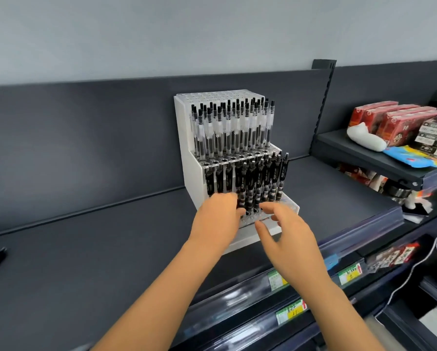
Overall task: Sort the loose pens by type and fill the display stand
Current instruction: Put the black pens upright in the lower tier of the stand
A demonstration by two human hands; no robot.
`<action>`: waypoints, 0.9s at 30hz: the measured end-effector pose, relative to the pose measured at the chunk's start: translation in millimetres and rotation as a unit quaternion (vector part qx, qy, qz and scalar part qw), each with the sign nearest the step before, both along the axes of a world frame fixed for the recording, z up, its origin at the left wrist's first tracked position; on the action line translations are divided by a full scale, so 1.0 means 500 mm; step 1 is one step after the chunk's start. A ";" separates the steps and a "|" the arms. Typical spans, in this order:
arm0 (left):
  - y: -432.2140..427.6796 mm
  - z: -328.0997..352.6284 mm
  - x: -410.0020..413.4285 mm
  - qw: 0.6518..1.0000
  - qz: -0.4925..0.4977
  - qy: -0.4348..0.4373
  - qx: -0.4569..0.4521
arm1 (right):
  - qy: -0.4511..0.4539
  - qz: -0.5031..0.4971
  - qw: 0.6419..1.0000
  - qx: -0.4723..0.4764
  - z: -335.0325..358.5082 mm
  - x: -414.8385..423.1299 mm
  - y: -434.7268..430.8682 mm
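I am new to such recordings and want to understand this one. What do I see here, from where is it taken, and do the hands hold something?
No machine here: a person works with two bare hands, and the one picture comes from a camera worn on the head, looking forward and down. On the dark shelf stands a white display stand with steps. Its upper step holds clear pens with black tops; the lower step holds black pens. The left hand touches the front black pens; whether it grips one is hidden. The right hand hovers beside it, fingers loose, holding nothing. Red boxes sit on a neighbouring shelf at the right.
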State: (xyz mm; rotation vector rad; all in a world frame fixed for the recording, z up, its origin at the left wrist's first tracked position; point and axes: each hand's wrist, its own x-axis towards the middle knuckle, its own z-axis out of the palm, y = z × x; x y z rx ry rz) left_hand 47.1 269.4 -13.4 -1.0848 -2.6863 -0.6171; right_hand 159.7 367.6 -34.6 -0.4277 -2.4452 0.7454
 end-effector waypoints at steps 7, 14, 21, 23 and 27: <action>-0.240 -0.003 0.033 0.979 0.050 0.190 -0.059 | 0.087 0.091 0.990 0.071 -0.020 -0.038 -0.130; -0.584 -0.022 -0.030 0.943 0.215 0.186 -0.175 | 0.002 0.226 0.971 0.078 -0.012 -0.124 -0.412; -0.890 -0.050 -0.124 0.935 0.250 0.166 -0.189 | -0.147 0.169 0.975 -0.006 -0.019 -0.285 -0.732; -0.951 -0.047 -0.152 0.937 0.242 0.159 -0.195 | -0.194 0.130 0.972 -0.015 -0.026 -0.333 -0.796; -1.030 -0.036 -0.194 0.947 0.221 0.160 -0.172 | -0.249 0.070 0.965 -0.049 -0.036 -0.389 -0.869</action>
